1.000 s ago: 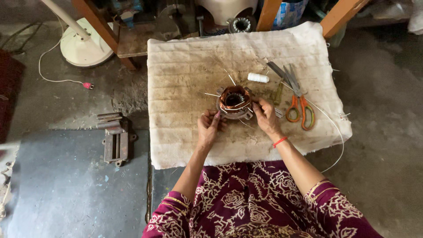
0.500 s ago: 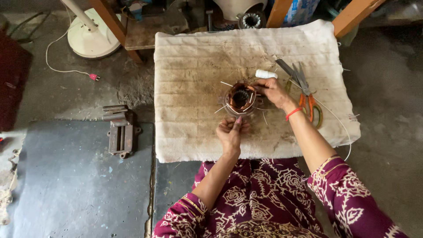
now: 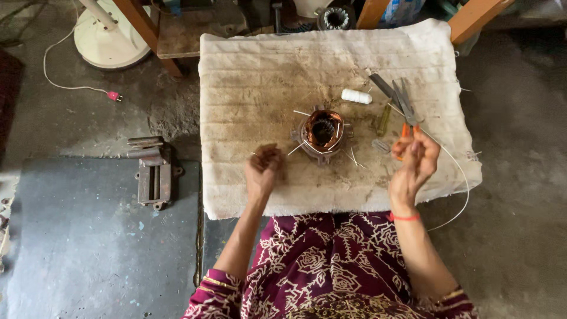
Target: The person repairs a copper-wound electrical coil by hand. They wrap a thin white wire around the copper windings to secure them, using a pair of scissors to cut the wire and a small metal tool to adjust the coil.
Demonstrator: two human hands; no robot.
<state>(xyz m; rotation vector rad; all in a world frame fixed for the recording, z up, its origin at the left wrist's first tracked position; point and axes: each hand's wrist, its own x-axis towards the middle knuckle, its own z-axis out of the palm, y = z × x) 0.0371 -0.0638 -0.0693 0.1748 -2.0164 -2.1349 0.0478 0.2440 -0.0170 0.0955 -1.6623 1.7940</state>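
Observation:
A motor stator (image 3: pixel 322 131) with copper windings and pale slivers sticking out of its slots sits on a dirty cream cloth (image 3: pixel 266 77). My left hand (image 3: pixel 263 169) hovers over the cloth to the stator's left, with its fingers curled closed. My right hand (image 3: pixel 416 160) is raised to the stator's right, fingertips pinched on a thin white thread (image 3: pixel 465 186) that loops off the cloth's right edge. Neither hand touches the stator.
Orange-handled scissors (image 3: pixel 397 97) lie beyond my right hand, beside a white thread spool (image 3: pixel 357 96) and a small yellowish tool (image 3: pixel 384 120). A metal vise (image 3: pixel 152 173) rests on the floor at left, by a grey mat (image 3: pixel 88 248). A fan base (image 3: pixel 109 35) and its cord lie far left.
Both hands have left the stator. My left hand drew back to its left, and my right hand pulled away to the right over the scissors' handles.

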